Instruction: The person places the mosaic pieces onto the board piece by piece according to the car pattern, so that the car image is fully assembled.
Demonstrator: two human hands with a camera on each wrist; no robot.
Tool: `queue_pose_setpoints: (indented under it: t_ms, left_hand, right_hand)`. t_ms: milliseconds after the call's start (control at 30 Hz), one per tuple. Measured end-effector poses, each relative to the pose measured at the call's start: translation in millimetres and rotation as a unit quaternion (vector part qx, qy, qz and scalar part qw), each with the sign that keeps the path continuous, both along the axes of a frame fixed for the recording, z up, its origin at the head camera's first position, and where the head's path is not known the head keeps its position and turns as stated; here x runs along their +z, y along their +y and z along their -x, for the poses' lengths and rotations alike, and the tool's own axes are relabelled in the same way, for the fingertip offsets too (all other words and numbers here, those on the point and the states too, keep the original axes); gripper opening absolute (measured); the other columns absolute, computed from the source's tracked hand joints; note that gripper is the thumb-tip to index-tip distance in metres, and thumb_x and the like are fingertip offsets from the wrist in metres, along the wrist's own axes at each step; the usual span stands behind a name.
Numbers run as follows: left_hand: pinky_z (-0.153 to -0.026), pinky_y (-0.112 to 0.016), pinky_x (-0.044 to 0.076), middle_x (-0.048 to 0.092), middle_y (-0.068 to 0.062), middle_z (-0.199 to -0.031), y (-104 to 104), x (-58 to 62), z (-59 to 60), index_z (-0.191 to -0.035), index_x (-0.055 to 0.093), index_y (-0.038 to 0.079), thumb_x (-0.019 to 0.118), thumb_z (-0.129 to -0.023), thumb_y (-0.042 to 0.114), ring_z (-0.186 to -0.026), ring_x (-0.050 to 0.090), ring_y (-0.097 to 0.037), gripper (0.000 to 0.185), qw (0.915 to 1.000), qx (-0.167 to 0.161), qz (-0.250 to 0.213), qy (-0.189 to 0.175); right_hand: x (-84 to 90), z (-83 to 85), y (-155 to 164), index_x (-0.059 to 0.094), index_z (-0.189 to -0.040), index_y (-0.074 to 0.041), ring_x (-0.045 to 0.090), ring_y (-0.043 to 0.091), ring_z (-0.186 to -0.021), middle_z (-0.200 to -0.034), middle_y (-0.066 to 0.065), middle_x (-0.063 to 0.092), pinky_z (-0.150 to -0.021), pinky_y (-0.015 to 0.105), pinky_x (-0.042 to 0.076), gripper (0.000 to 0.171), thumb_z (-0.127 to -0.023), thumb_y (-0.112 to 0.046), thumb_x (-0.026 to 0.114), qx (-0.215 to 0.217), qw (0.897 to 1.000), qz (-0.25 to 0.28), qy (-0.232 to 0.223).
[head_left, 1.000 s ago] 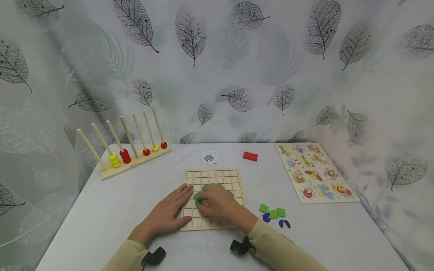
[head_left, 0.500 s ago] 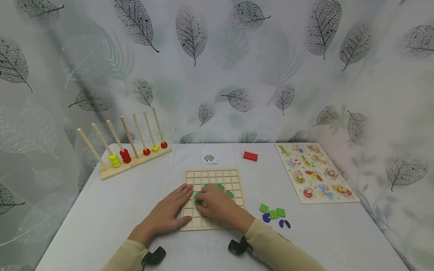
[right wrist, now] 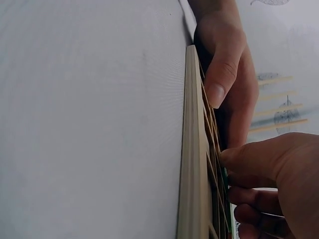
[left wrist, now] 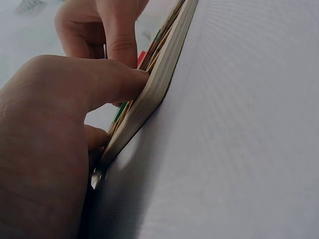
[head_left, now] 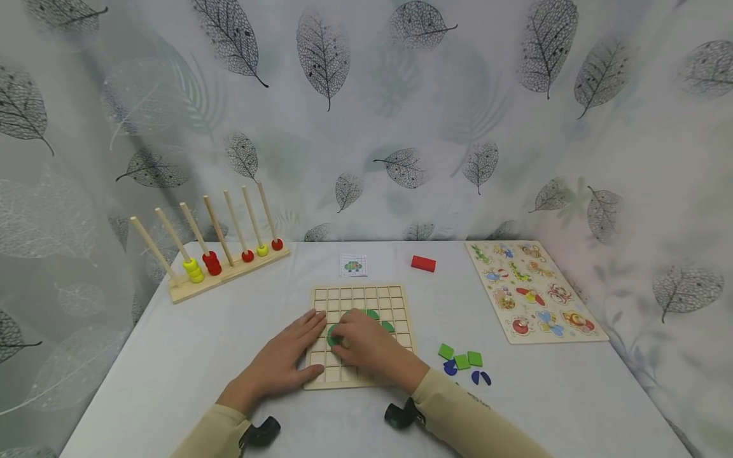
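A wooden grid board (head_left: pixel 395 302) lies on the white table in the middle of the head view. My left hand (head_left: pixel 280 356) rests along its left edge, fingers stretched out and thumb near the lower corner. Over the board, my right hand (head_left: pixel 369 343) has its fingers curled down, pinching a rounded green piece (head_left: pixel 332 335) at the board's left side. Other green pieces (head_left: pixel 387 326) show past the knuckles; the hand hides the middle squares. In the right wrist view, thumb and fingers of the right hand (right wrist: pixel 279 169) meet right at the grid's surface.
Right of the board lie several green squares (head_left: pixel 461 362) and blue rounded pieces (head_left: pixel 475 377). Behind it are a small pattern card (head_left: pixel 353 265) and a red block (head_left: pixel 423 263). A peg stand with beads (head_left: pixel 229 273) stands left, an animal puzzle board (head_left: pixel 529 292) right.
My right hand has shifted slightly left, still at the green piece on the board's left side. The left hand and the board have not moved.
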State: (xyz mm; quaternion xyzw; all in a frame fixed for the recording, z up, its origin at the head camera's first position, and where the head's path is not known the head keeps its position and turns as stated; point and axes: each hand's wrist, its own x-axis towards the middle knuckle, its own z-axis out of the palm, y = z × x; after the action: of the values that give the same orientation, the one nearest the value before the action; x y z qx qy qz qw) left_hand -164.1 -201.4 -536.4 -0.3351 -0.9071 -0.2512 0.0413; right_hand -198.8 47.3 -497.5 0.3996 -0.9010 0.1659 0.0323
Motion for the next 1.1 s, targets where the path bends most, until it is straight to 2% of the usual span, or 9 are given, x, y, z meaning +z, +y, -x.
queue_pose_setpoints:
  t_ms: [533,767,1100]
  left_hand:
    - [-0.124,-0.056,0.035,0.038,-0.008,-0.173,3,4.2,0.4,-0.165,0.044,0.002,0.068,-0.099,0.051,-0.161,0.03,-0.032,0.085,0.9999,0.003,0.007,0.012]
    - [-0.121,-0.058,0.038,0.039,-0.009,-0.173,3,2.2,0.2,-0.165,0.044,0.002,0.07,-0.099,0.048,-0.16,0.032,-0.033,0.084,0.9997,0.007,0.003,0.022]
    - [-0.124,-0.057,0.035,0.035,-0.007,-0.175,3,6.1,-1.3,-0.166,0.042,0.003,0.07,-0.098,0.049,-0.162,0.027,-0.031,0.087,0.9999,0.008,0.008,-0.009]
  right_hand:
    - [2.5,-1.2,2,0.084,-0.105,-0.017,0.056,0.012,-0.091,-0.092,-0.008,0.065,-0.08,0.024,0.052,0.011,-0.096,-0.023,0.085,-0.013,1.0,0.004,0.002]
    - [7.5,-1.1,8,0.084,-0.107,-0.015,0.058,0.012,-0.095,-0.096,-0.009,0.067,-0.083,0.026,0.054,0.013,-0.096,-0.021,0.084,-0.019,0.999,0.024,-0.023]
    - [15.5,-2.6,27,0.083,-0.112,-0.012,0.066,0.014,-0.104,-0.107,-0.004,0.074,-0.093,0.031,0.058,0.017,-0.096,-0.019,0.084,-0.032,0.997,0.053,-0.046]
